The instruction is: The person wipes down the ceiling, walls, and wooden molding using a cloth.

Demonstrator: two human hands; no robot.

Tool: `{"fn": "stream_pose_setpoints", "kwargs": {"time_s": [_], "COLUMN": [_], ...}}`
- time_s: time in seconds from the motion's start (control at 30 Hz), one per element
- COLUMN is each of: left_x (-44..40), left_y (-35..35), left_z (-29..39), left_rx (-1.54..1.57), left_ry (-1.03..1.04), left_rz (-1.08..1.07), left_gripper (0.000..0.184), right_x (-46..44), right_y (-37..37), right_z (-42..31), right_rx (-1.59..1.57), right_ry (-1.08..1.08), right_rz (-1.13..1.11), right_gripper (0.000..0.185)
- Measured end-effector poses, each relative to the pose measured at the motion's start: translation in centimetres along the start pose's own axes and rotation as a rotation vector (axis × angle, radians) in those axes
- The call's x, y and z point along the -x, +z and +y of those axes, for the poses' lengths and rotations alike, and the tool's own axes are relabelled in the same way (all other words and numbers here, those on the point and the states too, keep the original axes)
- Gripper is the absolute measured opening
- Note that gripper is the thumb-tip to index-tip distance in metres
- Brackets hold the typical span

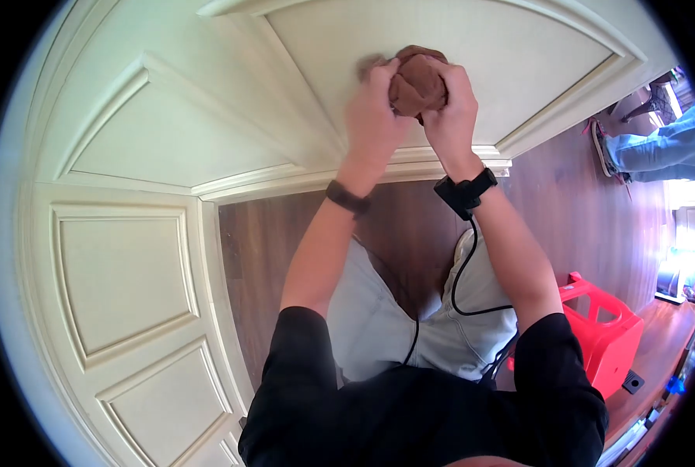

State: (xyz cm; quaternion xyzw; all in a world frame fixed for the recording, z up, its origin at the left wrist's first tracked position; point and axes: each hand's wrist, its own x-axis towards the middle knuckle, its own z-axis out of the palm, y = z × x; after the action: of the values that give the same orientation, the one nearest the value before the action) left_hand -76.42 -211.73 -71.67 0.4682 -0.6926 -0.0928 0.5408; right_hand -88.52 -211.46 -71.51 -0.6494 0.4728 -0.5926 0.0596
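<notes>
The left hand (374, 117) and right hand (452, 109) pinch the bunched brown cloth (418, 86) between them at the cream panel (487, 58), where a loosened grip could let its folds slip toward the wooden floor (554, 202).

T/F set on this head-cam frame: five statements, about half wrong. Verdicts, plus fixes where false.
1. The left hand and right hand both grip the brown cloth. True.
2. The brown cloth lies on the wood floor. False: it is in the hands, in front of a cream panel.
3. The black cabled device is strapped to the left wrist. False: the black cabled device is on the right wrist; the left wears a dark band.
4. A red plastic stool is on the wearer's right. True.
5. The other person's jeans are black. False: those jeans are light blue.
</notes>
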Motion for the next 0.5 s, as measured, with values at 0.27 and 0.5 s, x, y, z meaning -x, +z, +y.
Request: {"fn": "stream_pose_setpoints", "kwargs": {"time_s": [0.27, 0.5], "left_x": [1.1, 4.2], "left_y": [0.3, 3.5], "left_z": [-0.6, -3.1], "left_rx": [-0.004, 0.012], "left_ry": [0.007, -0.008], "left_rz": [0.099, 0.069], "left_gripper": [0.03, 0.036], "right_x": [0.3, 2.4], "right_y": [-0.3, -1.1], "right_z": [0.2, 5.2], "right_rx": [-0.091, 0.03], "right_ry": [0.059, -0.093], "right_rz": [-0.132, -0.26], "right_gripper": [0.043, 0.046]}}
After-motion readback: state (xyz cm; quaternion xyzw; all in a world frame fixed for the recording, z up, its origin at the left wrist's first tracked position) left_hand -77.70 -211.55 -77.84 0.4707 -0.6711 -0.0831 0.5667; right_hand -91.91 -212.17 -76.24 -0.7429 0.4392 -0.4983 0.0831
